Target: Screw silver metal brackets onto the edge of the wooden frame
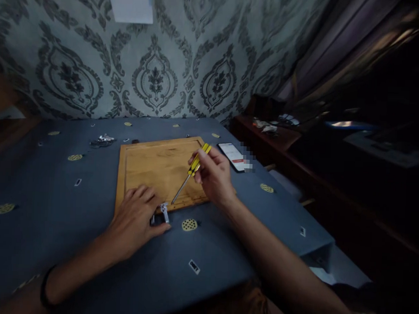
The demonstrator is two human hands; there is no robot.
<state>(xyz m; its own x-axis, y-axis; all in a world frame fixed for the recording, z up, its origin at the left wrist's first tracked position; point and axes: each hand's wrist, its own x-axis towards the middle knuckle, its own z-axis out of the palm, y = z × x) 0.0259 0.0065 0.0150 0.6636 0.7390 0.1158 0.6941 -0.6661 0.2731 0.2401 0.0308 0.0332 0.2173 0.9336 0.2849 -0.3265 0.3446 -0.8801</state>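
Note:
My right hand (pixel 214 175) grips a yellow-and-black screwdriver (pixel 200 159) by its handle, with the shaft slanting down to the left. Its tip is over the near edge of a wooden board (pixel 154 162), close to a small silver metal fitting (pixel 164 212). My left hand (pixel 138 216) is closed around that fitting at the board's near edge, the thumb against its lower end and the fingers on the board. Part of the fitting is hidden by the hand, so its exact kind is unclear. Small dark marks dot the board's near edge.
A phone (pixel 233 157) with a lit screen lies right of the board. Several small metal pieces (pixel 103 140) sit in a pile at the back left. Everything rests on a blue patterned tablecloth (pixel 79 225). Behind is a patterned wall; a dark shelf (pixel 261 131) stands to the right.

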